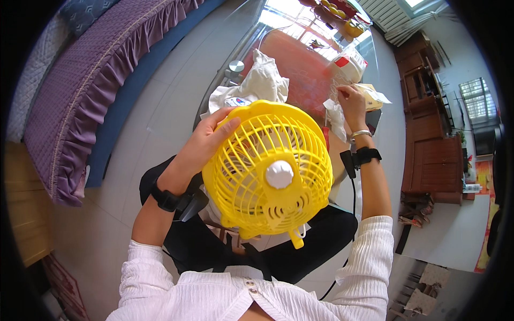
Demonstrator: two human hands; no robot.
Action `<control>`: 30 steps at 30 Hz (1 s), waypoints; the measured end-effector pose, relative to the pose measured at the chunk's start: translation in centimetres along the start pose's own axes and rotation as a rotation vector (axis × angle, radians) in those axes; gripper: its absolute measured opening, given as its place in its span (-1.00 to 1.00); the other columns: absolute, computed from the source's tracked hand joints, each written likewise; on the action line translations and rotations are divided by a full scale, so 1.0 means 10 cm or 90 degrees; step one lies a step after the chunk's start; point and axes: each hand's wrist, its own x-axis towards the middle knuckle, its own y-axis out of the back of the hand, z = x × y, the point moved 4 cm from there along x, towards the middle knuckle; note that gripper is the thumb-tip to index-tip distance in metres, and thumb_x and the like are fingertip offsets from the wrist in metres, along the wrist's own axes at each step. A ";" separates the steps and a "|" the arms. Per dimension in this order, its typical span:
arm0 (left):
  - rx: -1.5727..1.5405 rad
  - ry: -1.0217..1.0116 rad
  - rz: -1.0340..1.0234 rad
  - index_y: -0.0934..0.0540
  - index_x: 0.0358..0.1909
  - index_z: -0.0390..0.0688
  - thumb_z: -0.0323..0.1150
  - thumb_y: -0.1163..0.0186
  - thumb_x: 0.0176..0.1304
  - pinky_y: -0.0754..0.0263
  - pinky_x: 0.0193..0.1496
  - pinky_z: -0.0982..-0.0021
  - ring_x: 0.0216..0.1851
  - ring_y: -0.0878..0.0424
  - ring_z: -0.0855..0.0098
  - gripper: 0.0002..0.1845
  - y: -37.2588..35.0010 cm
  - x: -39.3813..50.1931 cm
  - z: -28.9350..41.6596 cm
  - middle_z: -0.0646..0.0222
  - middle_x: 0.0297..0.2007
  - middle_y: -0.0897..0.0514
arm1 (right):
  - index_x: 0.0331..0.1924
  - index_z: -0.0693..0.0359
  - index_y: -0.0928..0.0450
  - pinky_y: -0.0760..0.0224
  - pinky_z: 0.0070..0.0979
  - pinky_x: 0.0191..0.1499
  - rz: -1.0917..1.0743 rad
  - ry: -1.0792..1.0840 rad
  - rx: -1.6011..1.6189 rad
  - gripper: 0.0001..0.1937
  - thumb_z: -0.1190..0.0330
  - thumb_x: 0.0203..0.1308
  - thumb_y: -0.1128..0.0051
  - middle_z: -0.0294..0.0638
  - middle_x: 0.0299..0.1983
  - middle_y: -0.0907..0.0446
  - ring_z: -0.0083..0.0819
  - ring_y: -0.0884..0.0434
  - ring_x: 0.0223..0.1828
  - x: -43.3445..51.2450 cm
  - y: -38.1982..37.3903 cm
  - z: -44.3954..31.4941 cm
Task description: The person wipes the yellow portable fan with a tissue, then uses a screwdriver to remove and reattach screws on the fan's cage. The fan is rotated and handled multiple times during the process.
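A yellow plastic desk fan [241,196] hangs over my lap, its round grille and the white knob [279,174] at its back turned up towards me. My left hand [215,130] grips the fan's upper left rim, thumb on top. Over the table, my right hand [352,102] has its fingers curled together beside an opened tissue pack [371,96]; whether they pinch anything small cannot be seen. Crumpled white tissue [336,120] lies below that hand. A red handle [325,138], perhaps a screwdriver's, shows partly behind the fan.
A white cloth [263,78] is heaped on the table [297,68], left of its middle. Another white-and-red pack [349,64] stands beyond my right hand. Farther back are a fruit tray [327,16] and a yellow container [354,28]. A bed with a purple ruffled cover [92,80] is at left.
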 end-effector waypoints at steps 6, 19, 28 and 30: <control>-0.017 0.026 -0.012 -0.43 0.24 -0.23 -0.03 -0.18 0.40 -0.57 -0.07 0.63 -0.09 -0.67 0.56 -0.43 0.05 0.07 -0.11 0.29 -0.05 -0.67 | -0.04 0.26 -0.68 -0.60 -0.62 -0.24 -0.243 -0.096 0.422 -0.80 0.51 0.31 -0.13 -0.28 -0.25 -0.61 -0.53 -0.67 -0.29 0.05 0.11 -1.15; 0.012 0.057 -0.025 -0.42 0.27 -0.23 -0.01 -0.15 0.41 -0.54 -0.04 0.61 -0.07 -0.65 0.57 -0.41 0.10 0.19 -0.20 0.28 -0.04 -0.66 | -0.09 0.29 -0.67 -0.59 -0.56 -0.13 -0.474 0.344 0.216 -0.84 0.48 0.32 -0.14 -0.17 -0.20 -0.62 -0.35 -0.67 -0.18 0.13 0.01 -2.15; -0.027 0.079 -0.020 -0.44 0.25 -0.21 -0.04 -0.17 0.41 -0.59 -0.14 0.65 -0.17 -0.68 0.64 -0.45 0.11 0.24 -0.24 0.35 -0.07 -0.68 | -0.09 0.26 -0.66 -0.59 -0.56 -0.11 -0.416 0.561 -0.027 -0.81 0.42 0.25 -0.24 -0.16 -0.20 -0.61 -0.29 -0.66 -0.20 0.11 0.06 -2.23; 0.000 0.079 -0.020 -0.43 0.26 -0.21 0.00 -0.16 0.40 -0.56 -0.06 0.60 -0.08 -0.67 0.55 -0.42 0.11 0.24 -0.24 0.28 -0.03 -0.67 | -0.09 0.27 -0.66 -0.59 -0.54 -0.12 -0.414 0.545 -0.010 -0.81 0.44 0.23 -0.24 -0.15 -0.19 -0.61 -0.27 -0.67 -0.19 0.10 0.11 -2.23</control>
